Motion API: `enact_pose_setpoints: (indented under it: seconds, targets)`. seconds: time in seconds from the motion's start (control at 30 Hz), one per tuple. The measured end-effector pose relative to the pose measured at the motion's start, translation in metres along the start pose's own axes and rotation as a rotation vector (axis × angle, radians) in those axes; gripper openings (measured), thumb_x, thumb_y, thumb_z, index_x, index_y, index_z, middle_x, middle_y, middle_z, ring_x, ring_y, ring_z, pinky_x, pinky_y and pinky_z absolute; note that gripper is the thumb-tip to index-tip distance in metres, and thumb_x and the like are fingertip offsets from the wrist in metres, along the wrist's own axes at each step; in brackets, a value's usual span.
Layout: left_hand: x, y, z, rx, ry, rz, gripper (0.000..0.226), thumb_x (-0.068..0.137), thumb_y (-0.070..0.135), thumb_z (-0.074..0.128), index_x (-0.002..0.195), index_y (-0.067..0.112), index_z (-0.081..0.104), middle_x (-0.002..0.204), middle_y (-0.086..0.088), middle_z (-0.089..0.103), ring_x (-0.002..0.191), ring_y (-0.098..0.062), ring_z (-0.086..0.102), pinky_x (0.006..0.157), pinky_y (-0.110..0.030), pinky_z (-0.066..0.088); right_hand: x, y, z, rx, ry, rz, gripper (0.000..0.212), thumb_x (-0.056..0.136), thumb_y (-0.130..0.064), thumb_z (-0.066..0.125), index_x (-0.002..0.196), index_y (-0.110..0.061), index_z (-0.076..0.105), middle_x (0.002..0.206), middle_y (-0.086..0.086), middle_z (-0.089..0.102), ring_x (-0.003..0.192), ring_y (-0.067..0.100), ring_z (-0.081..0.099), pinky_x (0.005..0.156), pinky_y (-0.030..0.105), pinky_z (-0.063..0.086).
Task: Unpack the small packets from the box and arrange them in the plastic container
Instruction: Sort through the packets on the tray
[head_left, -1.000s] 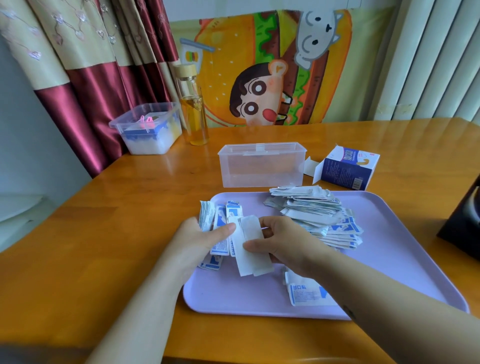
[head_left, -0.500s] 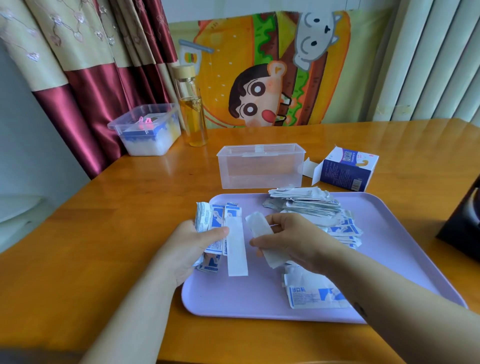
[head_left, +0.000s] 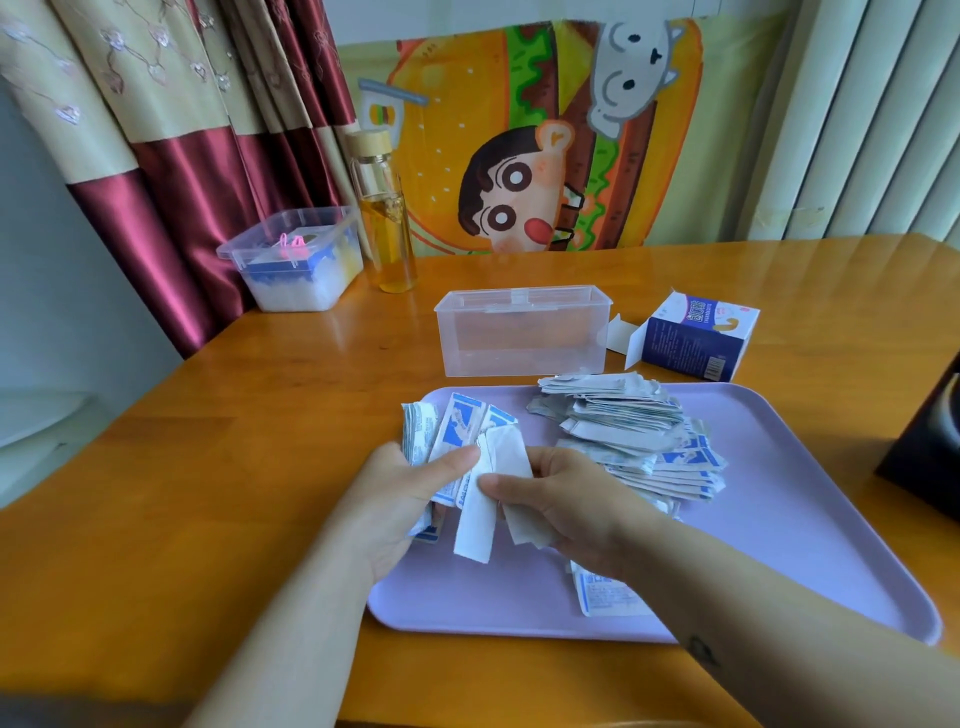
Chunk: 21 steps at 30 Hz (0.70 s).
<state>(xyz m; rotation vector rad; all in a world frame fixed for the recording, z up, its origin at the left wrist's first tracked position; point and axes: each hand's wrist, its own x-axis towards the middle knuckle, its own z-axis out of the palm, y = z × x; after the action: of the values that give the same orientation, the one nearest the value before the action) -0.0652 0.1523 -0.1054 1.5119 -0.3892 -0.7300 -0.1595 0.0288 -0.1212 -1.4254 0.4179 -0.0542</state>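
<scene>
Two hands meet over the tray (head_left: 779, 519) in the head view I'm watching. The left hand (head_left: 400, 499) grips a fan (head_left: 457, 426) of blue-and-white packets, thumb laid across them. The right hand (head_left: 566, 504) pinches a white packet (head_left: 524, 519) against that fan. At 2 o'clock from the hands lies the pile (head_left: 634, 441) (still on the tray). The container (head_left: 519, 332) stands beyond at 12, the open box (head_left: 691, 338) at 1.

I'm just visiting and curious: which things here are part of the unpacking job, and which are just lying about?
Job: box, plastic container, packet pile on the tray, bundle of packets in the left hand, white packet in the right hand.
Lying about: bottle, lidded tub, curtain, cartoon cloth.
</scene>
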Motion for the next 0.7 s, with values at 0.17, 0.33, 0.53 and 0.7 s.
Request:
enact_pose_setpoints:
  seconds: [0.17,0.33,0.53,0.7]
  targets:
    - [-0.004,0.001,0.001,-0.121,-0.118,-0.039,0.036,0.071,0.014,0.066,0.106,0.005,0.064,0.090,-0.012,0.071,0.071,-0.018,0.068,0.053,-0.024,0.052,-0.004,-0.004,-0.006,-0.019,-0.055,0.017,0.014,0.088,-0.008,0.061,0.101,-0.007,0.067,0.080,0.001,0.068,0.061,0.008,0.059,0.049,0.018,0.042]
    - [-0.006,0.001,-0.002,0.004,-0.060,-0.043,0.016,0.086,0.006,0.061,0.102,0.007,0.065,0.088,-0.012,0.072,0.068,-0.017,0.069,0.050,-0.022,0.049,-0.010,-0.010,-0.015,-0.205,-0.001,0.019,0.006,0.085,-0.011,0.065,0.090,-0.012,0.070,0.083,0.007,0.070,0.068,0.016,0.060,0.057,0.027,0.048]
    - [0.002,-0.008,-0.015,0.643,0.057,0.073,0.018,0.082,0.014,0.070,0.097,0.018,0.061,0.093,0.001,0.070,0.080,-0.010,0.066,0.066,-0.023,0.052,-0.011,-0.022,-0.026,-0.217,0.231,-0.112,0.012,0.085,-0.003,0.063,0.076,-0.011,0.063,0.060,0.002,0.060,0.046,0.009,0.056,0.049,0.025,0.044]
    - [-0.001,-0.011,-0.004,1.022,0.196,0.171,0.071,0.080,0.030,0.073,0.140,0.024,0.036,0.123,0.004,0.048,0.100,-0.010,0.048,0.074,-0.018,0.037,-0.007,-0.021,-0.031,-0.141,0.223,-0.111,0.006,0.084,-0.006,0.066,0.079,-0.011,0.066,0.063,0.003,0.063,0.052,0.012,0.058,0.053,0.027,0.044]
